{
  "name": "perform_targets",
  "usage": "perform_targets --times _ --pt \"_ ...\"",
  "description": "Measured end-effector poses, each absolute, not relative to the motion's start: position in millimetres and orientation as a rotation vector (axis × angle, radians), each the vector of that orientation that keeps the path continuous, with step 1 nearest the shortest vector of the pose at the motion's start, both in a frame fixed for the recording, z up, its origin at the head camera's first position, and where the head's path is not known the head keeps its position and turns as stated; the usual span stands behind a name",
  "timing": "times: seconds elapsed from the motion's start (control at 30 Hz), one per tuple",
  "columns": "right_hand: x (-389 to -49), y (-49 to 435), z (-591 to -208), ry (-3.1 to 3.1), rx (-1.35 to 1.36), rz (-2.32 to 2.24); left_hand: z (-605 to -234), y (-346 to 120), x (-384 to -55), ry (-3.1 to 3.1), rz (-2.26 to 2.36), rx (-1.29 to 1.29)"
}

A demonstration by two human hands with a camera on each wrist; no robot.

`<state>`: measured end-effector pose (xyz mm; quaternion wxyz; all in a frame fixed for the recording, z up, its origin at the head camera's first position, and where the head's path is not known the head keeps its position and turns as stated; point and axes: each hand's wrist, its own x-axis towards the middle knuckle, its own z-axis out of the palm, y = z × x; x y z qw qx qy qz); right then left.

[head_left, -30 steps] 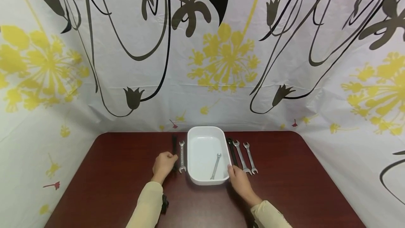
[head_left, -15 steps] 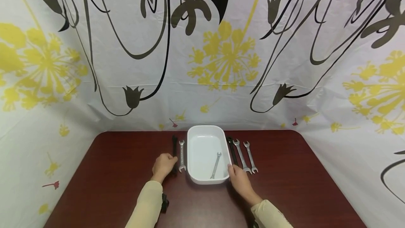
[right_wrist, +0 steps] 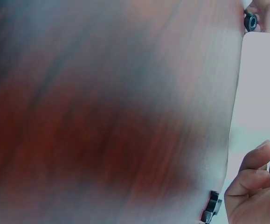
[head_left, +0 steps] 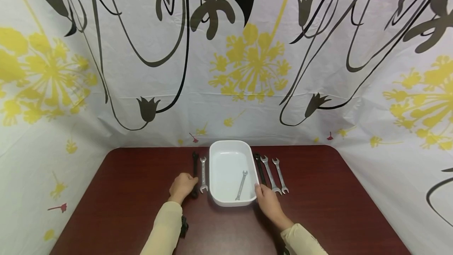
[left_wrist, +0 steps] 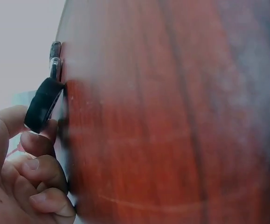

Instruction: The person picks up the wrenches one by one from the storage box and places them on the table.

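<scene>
My left hand pinches a black wrench left of the white tray. The left wrist view shows the end of this black wrench tilted between thumb and fingers, just off the table. A silver open-ended wrench lies between that hand and the tray. With thumb and fingers, my right hand holds the tray's right wall near its front corner. Inside the tray lies one small silver wrench. The right hand's far fingers are hidden in the head view.
Right of the tray lie another black wrench, partly hidden by the right hand, and two silver wrenches. All stand on a dark red table. A patterned cloth hangs behind and at both sides.
My left hand has shifted slightly, and more of the black wrench's near end shows below it. The right hand and the tray stay in place.
</scene>
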<state>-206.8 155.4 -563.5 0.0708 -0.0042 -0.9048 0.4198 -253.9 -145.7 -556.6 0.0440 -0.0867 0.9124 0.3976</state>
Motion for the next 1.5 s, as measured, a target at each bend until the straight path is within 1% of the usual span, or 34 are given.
perform_targets --times 0.3,0.87,1.13,1.5 --pt "-206.3 155.7 -564.0 -2.725 -0.007 1.271 -554.3 -144.4 -253.8 2.833 1.101 -0.265" --pt "-209.3 153.4 -562.5 -2.725 0.026 1.27 -551.4 -148.5 -254.1 2.829 1.093 -0.281" --pt "-201.8 156.7 -563.8 -2.74 -0.035 1.316 -553.8 -146.8 -252.2 2.807 1.104 -0.252" --pt "-206.0 156.0 -565.0 -2.712 0.013 1.286 -550.6 -149.5 -252.1 2.815 1.103 -0.259"
